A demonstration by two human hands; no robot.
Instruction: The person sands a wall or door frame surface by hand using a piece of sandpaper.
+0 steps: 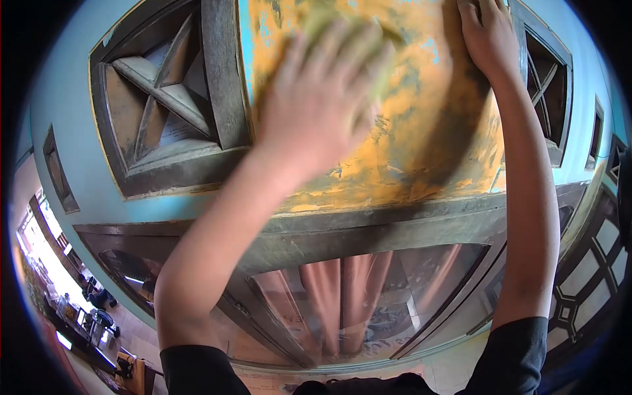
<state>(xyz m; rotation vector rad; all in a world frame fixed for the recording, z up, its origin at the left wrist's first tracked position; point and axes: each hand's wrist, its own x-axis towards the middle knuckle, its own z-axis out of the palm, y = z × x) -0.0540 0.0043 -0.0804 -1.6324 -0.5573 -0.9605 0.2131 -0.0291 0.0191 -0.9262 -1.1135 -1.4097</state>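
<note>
My left hand (322, 92), smeared by motion, presses a yellow-green pad (388, 49) against a wall patch (421, 145). Its fingers lie over the pad, whose exact kind is too blurred to tell. The patch is mottled orange-yellow with grey smears and bits of turquoise paint. High on the right, my right hand (490, 39) rests against the patch's edge beside a wooden vent frame, fingers stretched out and partly cut off by the top of the view. It holds nothing visible. Its arm throws a dark shadow across the patch.
A wooden vent with crossed slats (161, 85) is set in the light blue wall at left, a similar vent (546, 79) at right. Below runs a wooden beam (375, 227) above glazed panels with a pinkish curtain (342, 296). A chair (131, 372) and furniture stand lower left.
</note>
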